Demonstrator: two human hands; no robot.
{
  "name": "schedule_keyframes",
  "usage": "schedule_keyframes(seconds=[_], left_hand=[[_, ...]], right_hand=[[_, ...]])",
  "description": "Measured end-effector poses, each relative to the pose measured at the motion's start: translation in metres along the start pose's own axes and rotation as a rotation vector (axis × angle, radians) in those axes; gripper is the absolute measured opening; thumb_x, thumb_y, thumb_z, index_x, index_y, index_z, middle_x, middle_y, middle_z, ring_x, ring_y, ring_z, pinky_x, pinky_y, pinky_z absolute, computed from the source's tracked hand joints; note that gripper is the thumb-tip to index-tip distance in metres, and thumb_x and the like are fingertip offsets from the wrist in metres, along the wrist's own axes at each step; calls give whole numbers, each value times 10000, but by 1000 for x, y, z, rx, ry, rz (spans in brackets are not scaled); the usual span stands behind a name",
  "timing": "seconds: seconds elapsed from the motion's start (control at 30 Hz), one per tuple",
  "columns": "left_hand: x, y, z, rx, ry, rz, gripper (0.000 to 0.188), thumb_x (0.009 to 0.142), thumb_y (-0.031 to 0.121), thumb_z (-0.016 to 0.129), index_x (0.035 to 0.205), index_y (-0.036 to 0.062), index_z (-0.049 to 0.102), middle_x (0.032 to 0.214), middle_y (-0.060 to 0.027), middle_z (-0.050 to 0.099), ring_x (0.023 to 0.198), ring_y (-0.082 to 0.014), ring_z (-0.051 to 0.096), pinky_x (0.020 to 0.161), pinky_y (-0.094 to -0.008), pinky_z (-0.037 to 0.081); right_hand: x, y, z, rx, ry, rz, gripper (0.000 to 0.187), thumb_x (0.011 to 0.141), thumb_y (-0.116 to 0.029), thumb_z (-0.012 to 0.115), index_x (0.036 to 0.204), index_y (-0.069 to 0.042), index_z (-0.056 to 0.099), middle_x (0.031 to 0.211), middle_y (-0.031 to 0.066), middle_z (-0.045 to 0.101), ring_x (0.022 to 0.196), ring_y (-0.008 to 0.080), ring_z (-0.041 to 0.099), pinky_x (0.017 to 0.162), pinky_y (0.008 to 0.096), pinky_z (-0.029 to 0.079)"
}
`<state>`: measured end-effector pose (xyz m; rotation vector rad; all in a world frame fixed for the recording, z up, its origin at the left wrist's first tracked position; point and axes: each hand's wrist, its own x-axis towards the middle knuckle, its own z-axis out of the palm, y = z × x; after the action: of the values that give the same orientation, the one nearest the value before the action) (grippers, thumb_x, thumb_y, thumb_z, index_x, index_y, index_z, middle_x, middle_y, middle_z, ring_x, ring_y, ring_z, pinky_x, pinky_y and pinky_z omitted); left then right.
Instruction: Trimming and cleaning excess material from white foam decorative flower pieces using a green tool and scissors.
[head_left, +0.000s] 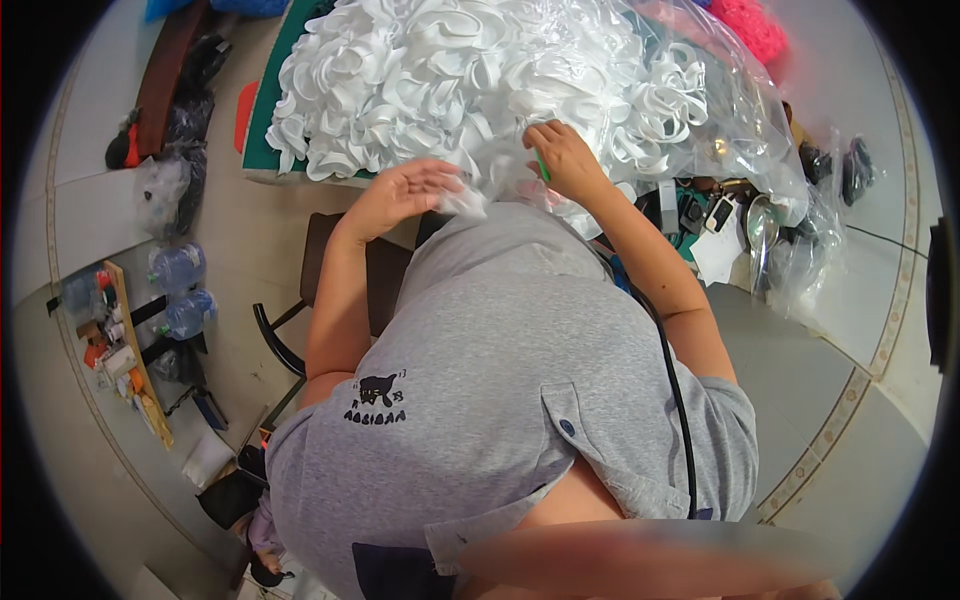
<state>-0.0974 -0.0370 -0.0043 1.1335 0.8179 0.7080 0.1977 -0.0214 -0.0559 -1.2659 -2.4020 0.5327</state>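
Upper centre of frame, white ribbon loops (420, 85) heaped on green table (263, 115), probably for two-handed reach. Left hand (408, 193) loosely curled at blurred white strip (466, 203); can't tell if grip holds it. Right hand (567, 163): grip closed round slim green tool (542, 165).

On the tabletop (260, 138), matt green along its left edge, white strips (400, 85) looked smooth and softly shiny, like cloth. Toward the right edge, a clear plastic bag (768, 150) was glossy and wrinkled, the paper (714, 258) matt.
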Motion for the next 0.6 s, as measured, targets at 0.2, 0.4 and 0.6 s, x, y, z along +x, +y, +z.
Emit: schedule_keyframes(seconds=[0.2, 0.4, 0.6], left_hand=[[0, -134, -43, 1601, 545, -153, 358, 771, 165, 656, 1109, 61, 595, 1019, -128, 634, 818, -269, 605, 776, -306, 468], [12, -143, -51, 765, 613, -44, 379, 748, 240, 717, 1042, 32, 597, 923, -106, 644, 809, -247, 614, 756, -301, 461], [38, -24, -5, -141, 530, 129, 159, 875, 138, 616, 994, 48, 561, 949, -31, 620, 862, -99, 573, 788, -259, 442]], right_hand=[[-15, 23, 15, -152, -15, -117, 255, 677, -75, 641, 898, -61, 515, 988, 77, 565, 1068, 284, 498, 922, 378, 392], [-20, 11, 7, -82, 101, -89, 234, 720, -70, 605, 947, -52, 551, 1058, 65, 587, 1088, 277, 501, 927, 376, 403], [-12, -15, -14, 290, 373, 104, 255, 840, -83, 602, 1095, -74, 608, 915, 90, 633, 846, 240, 593, 748, 324, 480]])
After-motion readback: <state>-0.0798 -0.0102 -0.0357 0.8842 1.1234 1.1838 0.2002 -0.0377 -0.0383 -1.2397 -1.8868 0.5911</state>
